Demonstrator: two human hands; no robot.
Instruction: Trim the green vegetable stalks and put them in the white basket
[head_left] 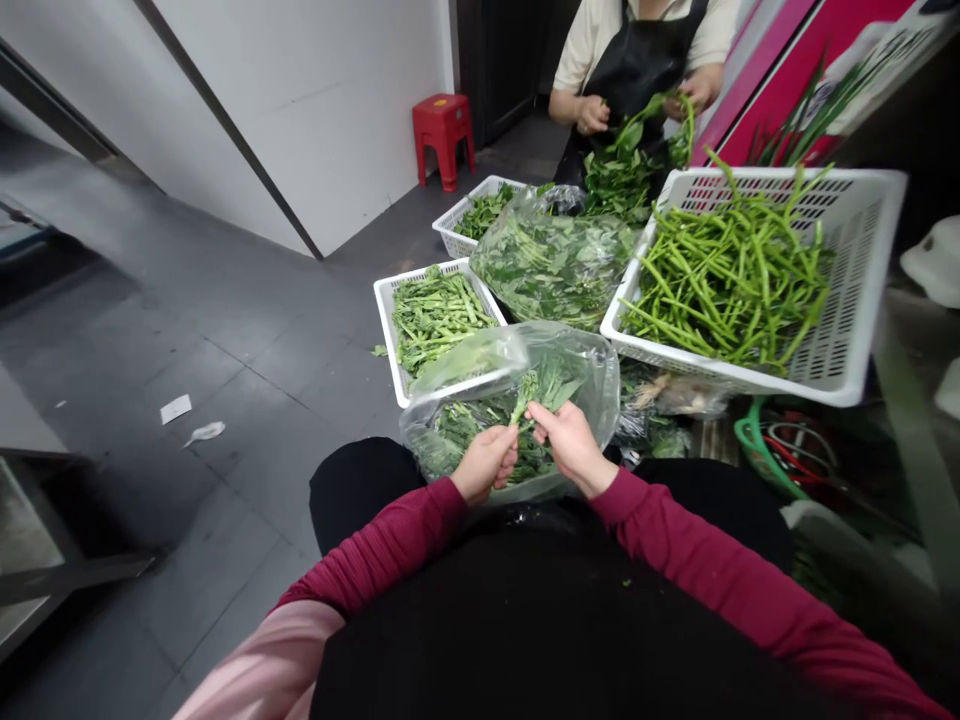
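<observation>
Left hand (486, 462) — grip closed round a leafy stalk (525, 392), steadying its lower end. Right hand (571, 443) — fingertips pinched on the same stalk just beside the left, apparently to pluck. Stalk held over an open bag (450, 385) of greens on the lap, likely so trimmings drop in. Beyond the grip: basket (862, 290) of stems; a co-worker's hand (592, 115) in leaves.
</observation>
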